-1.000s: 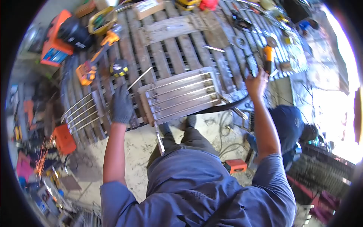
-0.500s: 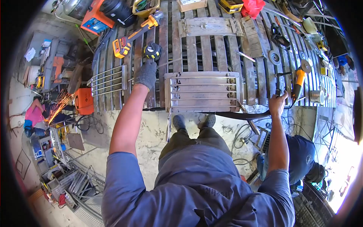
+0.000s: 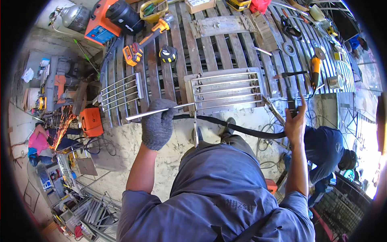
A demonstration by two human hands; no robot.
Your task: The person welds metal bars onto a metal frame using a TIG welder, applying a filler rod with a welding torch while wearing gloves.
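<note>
My left hand, in a grey knit glove, is closed around a thin metal rod near the table's front edge. The rod's right end reaches the corner of a grille of bright metal bars, which lies on a flat metal plate. My bare right hand grips the black handle of a welding torch, held upright right of the plate. From the torch a thick black hose sags leftward below the table edge. One smaller barred grille lies to the left.
On the slatted table are a tape measure, a yellow cordless tool, an angle grinder and a disc. A person bends at right; another person works amid sparks at left.
My left hand has drawn back from beside the tape measure and now shows the rod in its grip. My right hand has raised the torch upright. The view has shifted slightly.
</note>
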